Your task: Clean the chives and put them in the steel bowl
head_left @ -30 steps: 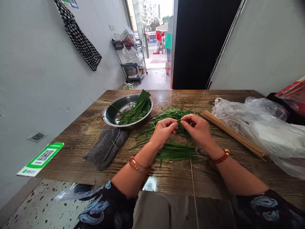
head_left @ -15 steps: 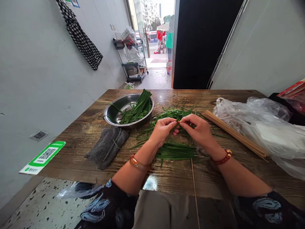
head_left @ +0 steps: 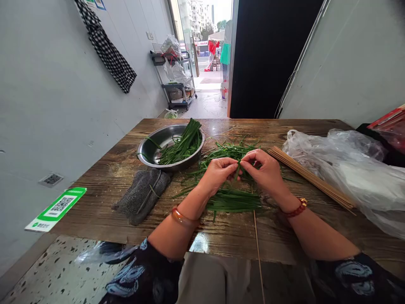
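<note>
Fingertips of my left hand (head_left: 220, 172) and my right hand (head_left: 260, 167) meet in a pinch on a green chive leaf (head_left: 238, 166) above the table. Behind them lies a loose heap of chives (head_left: 228, 150). Below my hands, a neat row of chives (head_left: 234, 201) lies flat, and under it a thin bamboo skewer (head_left: 257, 249) sticks out past the table's front edge. A bundle of bamboo skewers (head_left: 311, 179) lies to the right of my right hand.
A steel bowl (head_left: 144, 157) with more chives stands at the back left. In front of it rests a dark grey mesh bundle (head_left: 142, 196). Clear plastic bags (head_left: 351, 173) cover the table's right side. A green QR-code card (head_left: 57, 210) sits at the left edge.
My hands have shifted slightly to the right, and the chive leaf between the fingertips shows more. The bowl, heap, row and skewers stay where they were.
</note>
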A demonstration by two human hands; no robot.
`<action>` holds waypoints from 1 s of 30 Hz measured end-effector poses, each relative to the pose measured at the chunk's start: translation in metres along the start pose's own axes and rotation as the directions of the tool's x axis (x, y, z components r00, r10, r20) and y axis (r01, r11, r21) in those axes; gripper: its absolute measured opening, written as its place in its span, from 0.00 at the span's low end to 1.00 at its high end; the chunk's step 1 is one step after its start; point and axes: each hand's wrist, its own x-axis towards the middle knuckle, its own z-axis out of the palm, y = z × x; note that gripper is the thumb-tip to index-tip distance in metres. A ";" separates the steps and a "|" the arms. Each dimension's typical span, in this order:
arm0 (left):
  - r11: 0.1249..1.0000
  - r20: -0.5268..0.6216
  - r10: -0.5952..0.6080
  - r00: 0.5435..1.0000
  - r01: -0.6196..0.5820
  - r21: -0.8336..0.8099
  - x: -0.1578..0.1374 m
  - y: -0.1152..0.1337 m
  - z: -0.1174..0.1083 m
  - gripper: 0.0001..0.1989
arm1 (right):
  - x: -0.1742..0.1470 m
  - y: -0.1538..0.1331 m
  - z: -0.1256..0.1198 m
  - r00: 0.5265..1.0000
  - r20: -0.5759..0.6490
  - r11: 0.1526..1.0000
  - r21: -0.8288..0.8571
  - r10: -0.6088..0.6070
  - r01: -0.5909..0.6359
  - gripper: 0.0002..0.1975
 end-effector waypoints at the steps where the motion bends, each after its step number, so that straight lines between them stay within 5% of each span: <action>1: 1.000 0.008 0.005 1.000 -0.005 0.003 0.000 0.000 0.000 0.14 | 0.000 0.000 0.000 1.000 -0.003 1.000 -0.011 -0.001 0.001 0.04; 19: 0.994 0.044 0.048 0.998 -0.052 0.095 -0.001 0.003 0.005 0.15 | -0.001 -0.002 0.003 1.000 -0.016 0.998 -0.069 0.009 -0.010 0.04; 26: 0.965 -0.046 0.085 0.995 -0.071 0.254 -0.001 0.005 0.005 0.10 | 0.002 0.007 0.000 0.985 -0.009 0.980 0.109 0.169 -0.167 0.10; 30: 0.921 -0.047 0.148 0.988 -0.121 0.371 -0.001 0.007 0.005 0.10 | 0.001 0.007 -0.002 0.997 0.000 0.994 0.078 0.082 -0.081 0.10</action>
